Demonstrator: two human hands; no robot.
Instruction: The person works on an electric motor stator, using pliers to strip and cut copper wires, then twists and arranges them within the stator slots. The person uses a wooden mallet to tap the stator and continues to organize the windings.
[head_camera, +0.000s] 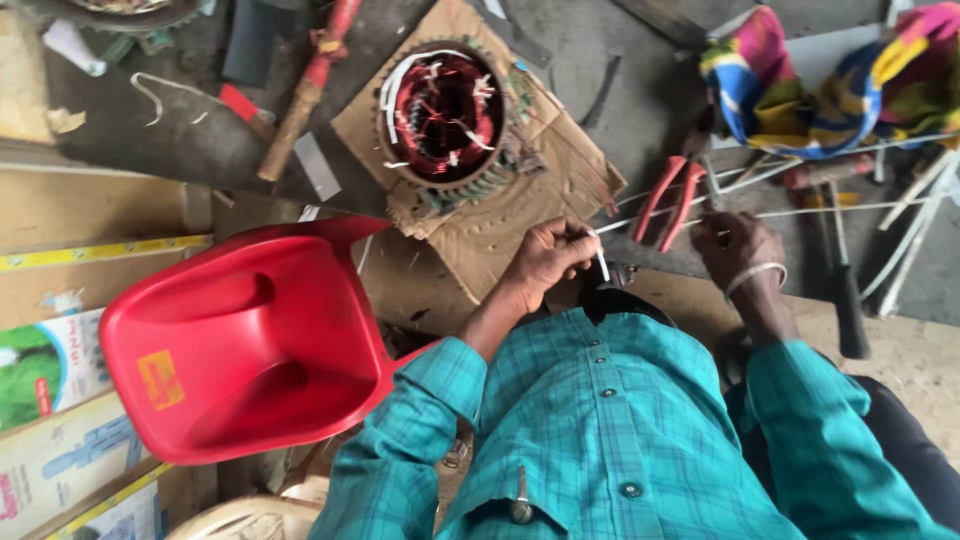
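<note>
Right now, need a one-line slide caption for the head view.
Left hand pinches a thin white sleeve, right hand beside red-handled pliers, below a wound motor stator on cardboard.

The left hand (545, 258) curls shut round a thin white sleeve (601, 262), so most of the sleeve is buried in the fist. The right hand (738, 250) covers whatever its fingertips press; I cannot tell if it grips anything. At twelve o'clock a toothed metal part (130, 15) is sliced off by the top edge. At two o'clock the colourful cloth (830, 85) runs out of frame. At eight o'clock the printed cartons (50, 370) are cut by the left edge. The hammer's (305, 95) head is out of sight.
</note>
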